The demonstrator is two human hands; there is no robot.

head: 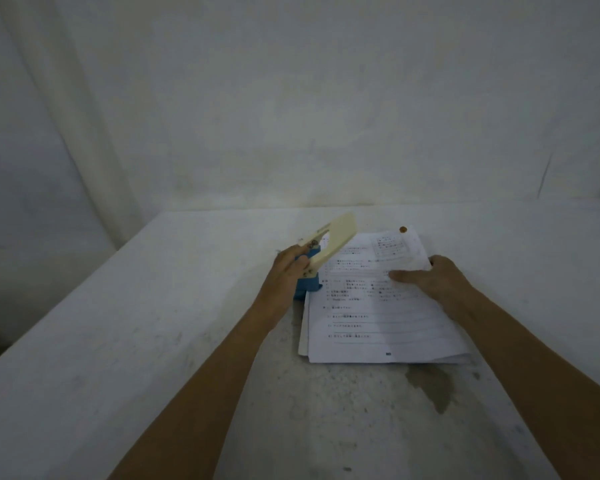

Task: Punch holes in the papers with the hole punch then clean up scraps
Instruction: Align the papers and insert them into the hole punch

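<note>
left hand (290, 271) is wrapped round the hole punch (321, 256) right at the papers' (378, 306) left edge, lever up, while the right hand (426, 277) presses flat on them.

A hole punch (321, 258) with a blue base and a raised cream lever is gripped by the left hand (284, 275) at the left edge of a stack of printed papers (378, 320). The papers are pressed flat by the right hand (430, 278) on a white-covered table (136, 341). A small brown disc (403, 230) is seen at the stack's far corner, and a dark stain (430, 386) near its front edge.
</note>
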